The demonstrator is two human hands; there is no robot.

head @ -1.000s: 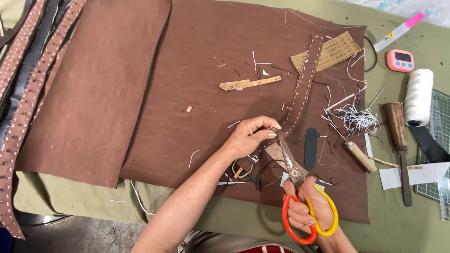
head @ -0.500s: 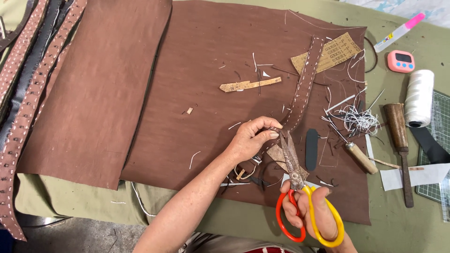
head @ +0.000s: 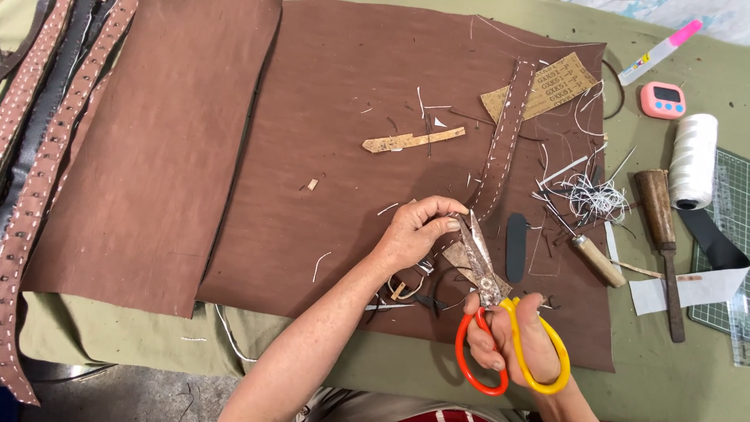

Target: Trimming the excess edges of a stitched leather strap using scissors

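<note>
Brown leather sheets [head: 328,141] cover a green table [head: 703,375] — thread scraps [head: 594,195] scattered.

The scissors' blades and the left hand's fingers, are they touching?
Touching. The head view shows the left hand pinching the strap end with its fingertips pressed against the blade tips of the scissors; no gap shows.

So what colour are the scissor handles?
One loop is orange-red, the other yellow; the scissors sit in the right hand, shown clearly in the head view.

Orange-and-yellow-handled scissors [head: 500,312] pointed toward eleven o'clock, blades nearly closed at the stitched brown leather strap [head: 502,144], which ran toward one o'clock across the brown sheet.
</note>
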